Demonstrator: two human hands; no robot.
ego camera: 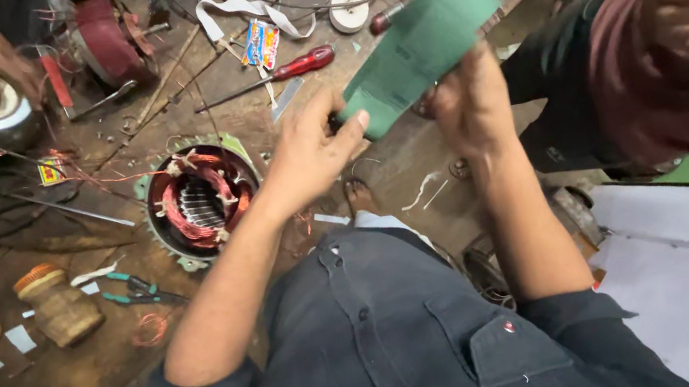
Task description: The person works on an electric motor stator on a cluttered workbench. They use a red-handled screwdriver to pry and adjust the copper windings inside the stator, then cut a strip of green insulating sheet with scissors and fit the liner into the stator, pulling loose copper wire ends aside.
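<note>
We grip a green sheet (pixel 423 38) in both hands: left hand (pixel 308 149) at seven o'clock, right hand (pixel 470 106) at six, fingers pinching it.

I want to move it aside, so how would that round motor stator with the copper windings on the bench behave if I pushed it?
The stator is a thick metal ring packed with copper wire, so it is probably heavy for its size. It lies flat on the wooden bench, so it would likely slide, not roll. Its loose wire ends look easy to snag.
</note>
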